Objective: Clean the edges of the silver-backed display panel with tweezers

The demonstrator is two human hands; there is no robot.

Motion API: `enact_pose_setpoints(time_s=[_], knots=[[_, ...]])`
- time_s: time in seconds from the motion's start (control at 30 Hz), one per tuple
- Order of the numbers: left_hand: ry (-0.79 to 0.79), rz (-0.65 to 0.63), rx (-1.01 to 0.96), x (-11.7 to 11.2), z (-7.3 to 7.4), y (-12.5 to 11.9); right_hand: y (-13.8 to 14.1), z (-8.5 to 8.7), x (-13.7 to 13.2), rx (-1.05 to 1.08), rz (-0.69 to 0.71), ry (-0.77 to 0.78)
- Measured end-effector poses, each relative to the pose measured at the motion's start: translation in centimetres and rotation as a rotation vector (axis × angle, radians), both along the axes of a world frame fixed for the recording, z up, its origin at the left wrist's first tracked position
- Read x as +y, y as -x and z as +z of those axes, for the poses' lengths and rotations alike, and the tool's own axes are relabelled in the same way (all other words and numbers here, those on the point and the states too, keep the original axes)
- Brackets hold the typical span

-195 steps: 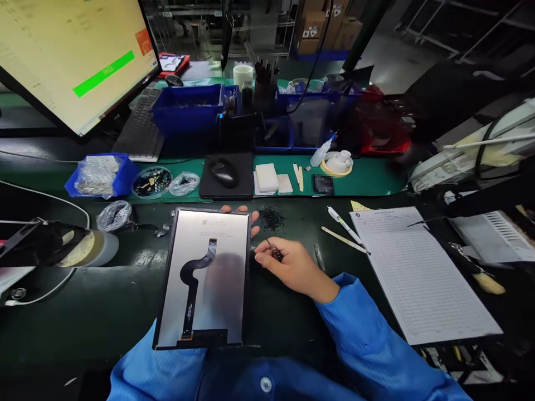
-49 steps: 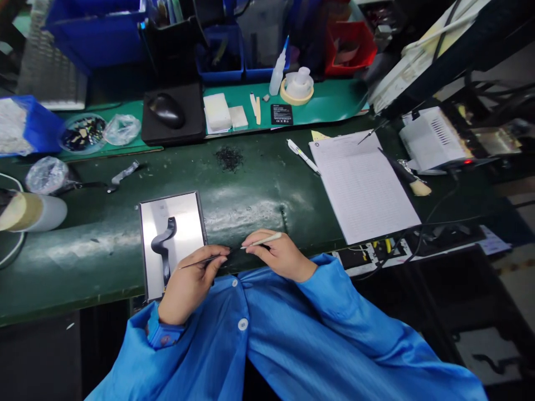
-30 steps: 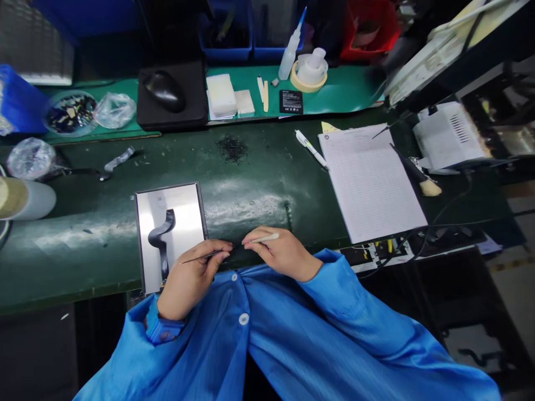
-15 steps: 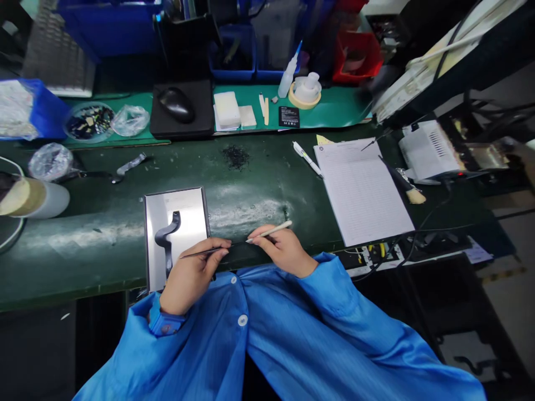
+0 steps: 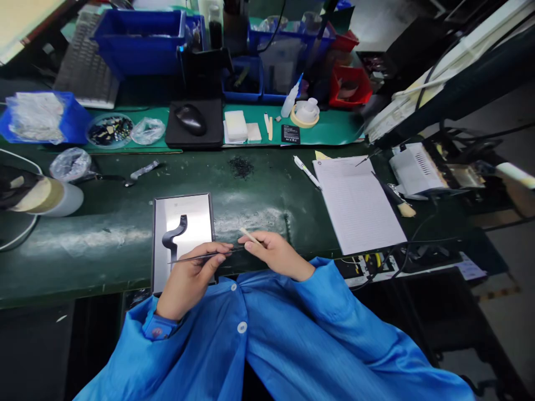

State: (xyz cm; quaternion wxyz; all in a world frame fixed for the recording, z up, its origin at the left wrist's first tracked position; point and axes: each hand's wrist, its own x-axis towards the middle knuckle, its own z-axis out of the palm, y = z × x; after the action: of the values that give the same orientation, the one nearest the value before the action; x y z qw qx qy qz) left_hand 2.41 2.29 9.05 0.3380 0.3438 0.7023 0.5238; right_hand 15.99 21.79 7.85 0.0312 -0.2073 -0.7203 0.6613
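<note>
In one blue bin point(image 5: 78, 123), clear plastic point(image 5: 37, 116); in one dish point(image 5: 109, 146), small parts point(image 5: 109, 130). Grasping one dark strip point(image 5: 196, 257) in left hand point(image 5: 188, 278), one pale stick point(image 5: 250, 236) in right hand point(image 5: 276, 253). Flat on tabletop point(image 5: 271, 192), partly hidden behind left hand, one panel point(image 5: 198, 223).

My tabletop point(image 5: 104, 242) is dark green, kinda shiny in spots. I've got a screen point(image 5: 195, 225) flat on it left of centre, a pile of black bits point(image 5: 241, 166) farther back, paper point(image 5: 360, 206) on the right with a pen point(image 5: 307, 172) at its left edge, and a ribbon cable point(image 5: 142, 171) off left.
</note>
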Motion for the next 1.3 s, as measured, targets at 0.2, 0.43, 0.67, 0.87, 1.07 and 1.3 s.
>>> enact_pose_setpoints(time_s=[0.2,0.43,0.67,0.87,1.07,1.3], knots=[[-0.085,0.022,0.009,-0.6,0.6,0.0,0.3,-0.3,-0.3,-0.152,0.050,0.435],[-0.116,0.209,-0.019,-2.1,1.0,1.1,-0.5,-0.7,0.2,-0.015,-0.017,-0.286],[-0.107,0.325,0.090,-3.3,1.1,1.6,-1.6,-2.8,0.1,0.076,0.232,-0.917],[-0.085,0.414,0.021,-5.3,1.0,2.4,0.1,-1.8,1.0,0.061,0.252,-1.004],[-0.052,0.477,-0.027,-6.8,1.6,2.4,8.6,1.8,6.8,-0.008,-0.151,-0.880],[-0.024,0.595,-0.077,-9.1,1.6,2.5,14.2,1.3,11.5,-0.072,-0.238,-0.801]])
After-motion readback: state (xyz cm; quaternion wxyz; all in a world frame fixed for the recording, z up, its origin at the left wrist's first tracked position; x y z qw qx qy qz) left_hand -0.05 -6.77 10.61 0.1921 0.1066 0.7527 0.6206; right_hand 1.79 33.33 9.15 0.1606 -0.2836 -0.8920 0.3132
